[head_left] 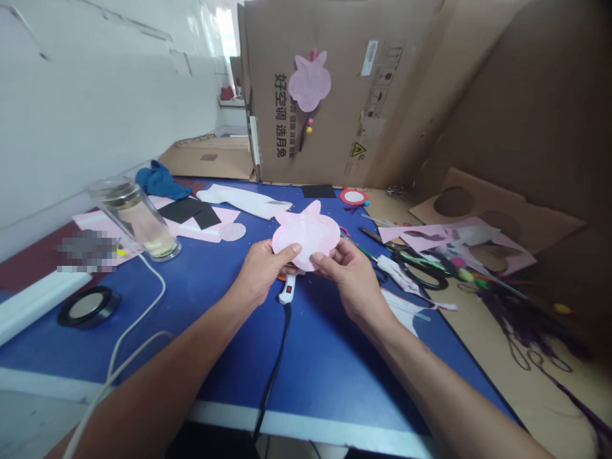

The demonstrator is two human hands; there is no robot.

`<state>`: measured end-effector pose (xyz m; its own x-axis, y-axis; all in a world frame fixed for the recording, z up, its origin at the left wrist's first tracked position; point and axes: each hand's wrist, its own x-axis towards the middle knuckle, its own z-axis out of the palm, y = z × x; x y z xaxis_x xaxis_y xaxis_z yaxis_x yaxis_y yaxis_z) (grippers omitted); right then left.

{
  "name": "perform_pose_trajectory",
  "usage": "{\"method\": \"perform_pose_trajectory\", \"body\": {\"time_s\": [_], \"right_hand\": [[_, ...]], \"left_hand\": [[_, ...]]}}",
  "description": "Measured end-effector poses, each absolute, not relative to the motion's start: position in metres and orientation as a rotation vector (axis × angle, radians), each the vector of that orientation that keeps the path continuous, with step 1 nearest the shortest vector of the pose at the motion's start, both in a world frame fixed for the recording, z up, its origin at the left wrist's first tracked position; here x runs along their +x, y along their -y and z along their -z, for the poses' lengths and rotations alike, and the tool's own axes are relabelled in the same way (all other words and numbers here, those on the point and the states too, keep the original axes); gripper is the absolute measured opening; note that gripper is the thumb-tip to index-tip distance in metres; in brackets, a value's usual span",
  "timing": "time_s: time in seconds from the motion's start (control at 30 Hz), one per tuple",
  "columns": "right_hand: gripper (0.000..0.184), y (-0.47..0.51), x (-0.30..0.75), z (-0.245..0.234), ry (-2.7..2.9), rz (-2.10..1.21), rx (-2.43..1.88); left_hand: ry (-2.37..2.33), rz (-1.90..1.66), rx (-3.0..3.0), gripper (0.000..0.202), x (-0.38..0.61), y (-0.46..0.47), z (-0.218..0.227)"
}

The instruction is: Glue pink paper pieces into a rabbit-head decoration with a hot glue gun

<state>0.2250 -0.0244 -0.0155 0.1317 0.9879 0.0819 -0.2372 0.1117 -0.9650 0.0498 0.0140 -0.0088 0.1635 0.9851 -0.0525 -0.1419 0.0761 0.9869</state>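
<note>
Both hands hold up a pale pink paper cut-out [306, 236] shaped like a round fruit with a leafy top. My left hand [262, 271] pinches its lower left edge, thumb on top. My right hand [347, 274] pinches its lower right edge. The cut-out hovers a little above the blue table [215, 331]. Under my hands lies a white glue gun [288, 290] with a red switch and a black cord running toward me. A matching pink cut-out [310, 81] hangs on the cardboard box behind.
A clear glass jar [136, 220] stands at left with a white cable beside it. A black tape roll [88, 307] lies front left. Black scissors [421, 268], pink paper scraps [444, 236] and cords lie at right. Large cardboard boxes [335, 140] wall the back.
</note>
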Motion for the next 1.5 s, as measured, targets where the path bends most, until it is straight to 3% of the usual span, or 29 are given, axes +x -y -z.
{"method": "perform_pose_trajectory", "body": {"time_s": [0.8,1.0,1.5], "right_hand": [[0.066,0.018,0.237,0.008,0.873,-1.081,-0.956],[0.06,0.018,0.241,0.007,0.841,-1.087,-0.934],[0.065,0.024,0.233,0.004,0.933,-1.142,-0.976]], "left_hand": [[-0.971,-1.111,1.193,0.04,0.046,-0.015,0.001],[-1.009,-1.043,1.306,0.041,0.048,-0.012,0.003],[-0.922,-1.14,1.199,0.039,0.049,-0.012,0.003]]}}
